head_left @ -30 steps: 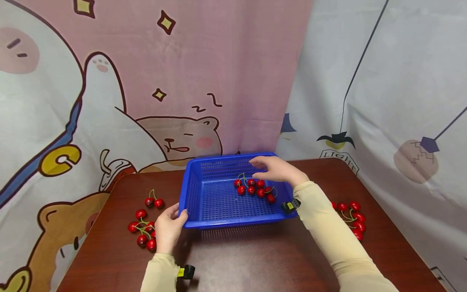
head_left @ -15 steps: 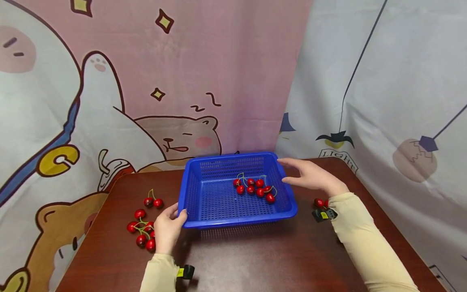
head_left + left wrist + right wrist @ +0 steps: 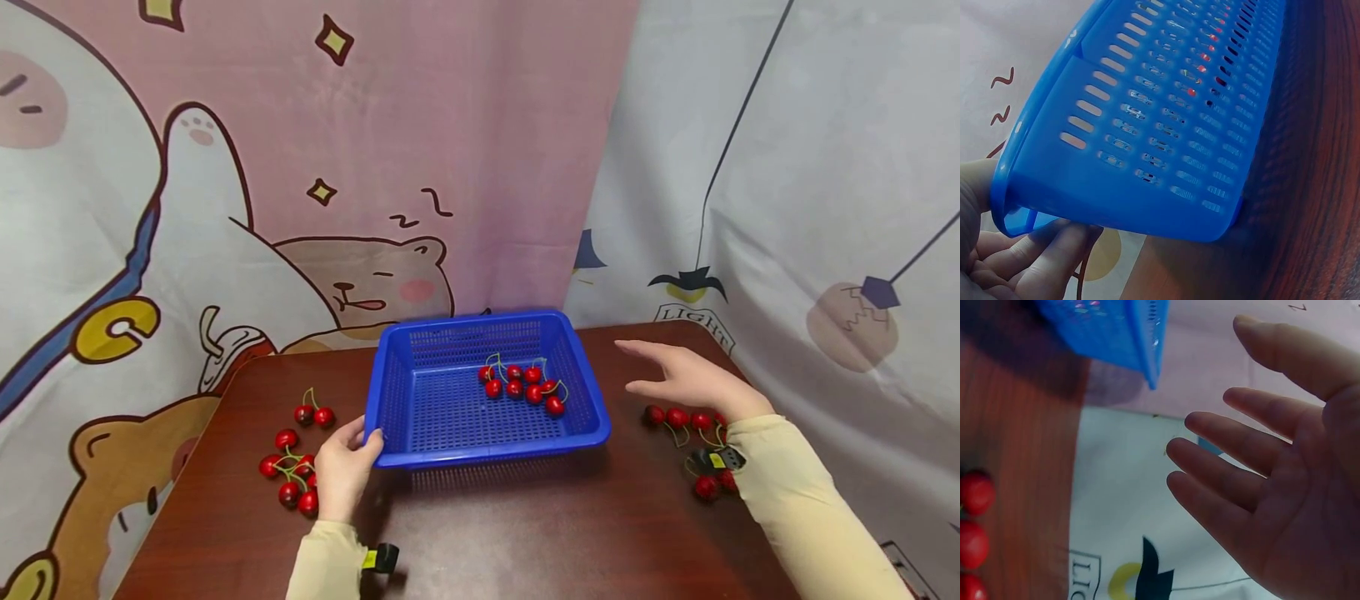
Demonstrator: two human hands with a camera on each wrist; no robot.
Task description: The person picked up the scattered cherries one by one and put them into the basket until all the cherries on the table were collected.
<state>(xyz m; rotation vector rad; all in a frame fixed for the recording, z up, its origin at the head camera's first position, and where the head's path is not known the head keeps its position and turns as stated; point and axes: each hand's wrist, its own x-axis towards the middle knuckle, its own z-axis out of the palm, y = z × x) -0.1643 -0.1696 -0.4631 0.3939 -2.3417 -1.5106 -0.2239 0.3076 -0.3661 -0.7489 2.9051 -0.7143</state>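
A blue plastic basket (image 3: pixel 480 457) with slotted walls stands at the back middle of the table. Several red cherries (image 3: pixel 533 392) with green stems lie inside, toward its right end. My left hand (image 3: pixel 347 472) grips the basket's front left corner; in the left wrist view, the thumb is on one side of the rim and the curled fingers (image 3: pixel 1063 256) are on the other. To the right of the basket, apart from it, my right hand (image 3: pixel 693 379) hovers with fingers spread and nothing in it. More cherries (image 3: pixel 677 417) lie below that hand, partly hidden by the wrist and sleeve.
Another group of cherries (image 3: pixel 289 493) lies left of the basket, partly behind the left hand, with a joined pair (image 3: pixel 315 415) farther back. The brown wooden table (image 3: pixel 525 533) ends at a printed curtain (image 3: pixel 517 167) behind and at the right.
My right hand has moved from over the basket out to its right, uncovering cherries on the right side of the table. The left hand keeps its grip on the corner.
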